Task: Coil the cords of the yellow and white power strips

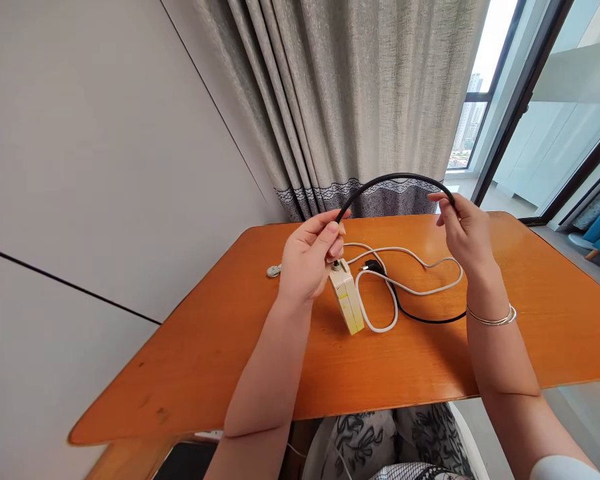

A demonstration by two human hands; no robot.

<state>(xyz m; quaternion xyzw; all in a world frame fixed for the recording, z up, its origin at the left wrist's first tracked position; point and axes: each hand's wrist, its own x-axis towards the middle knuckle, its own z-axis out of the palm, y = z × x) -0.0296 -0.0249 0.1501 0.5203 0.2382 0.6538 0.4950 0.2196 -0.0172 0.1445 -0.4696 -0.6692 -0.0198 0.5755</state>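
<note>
A white fabric sleeve (563, 469) on the right arm and a lap in grey-and-black patterned cloth (365, 433) lie closest, below the near edge of an orange-brown wooden table (205, 360) with rounded corners. Above the table, both hands hold one smooth, round black cord (397, 176), bent upward in an arch between them.

The left hand (310, 253) has a narrow pinch: thumb and forefinger press together on the cord, the other fingers curled in behind it. Just beneath these fingers the cord enters the top end of a cream, yellowed oblong plastic box (350, 310), tilted, about midway between the table's near and far edges; whether it rests on the wood, I cannot tell.

The right hand (465, 230) holds the arch's other end, toward the far right corner, with the thumb bent in and one finger extended to the left; how firmly it grips, I cannot tell. Two thin silver bangles (491, 323) circle that wrist.

Between the hands, toward the far edge, lie a looped white cable (423, 293) and a black plug (375, 267) with metal pins pointing left.
</note>
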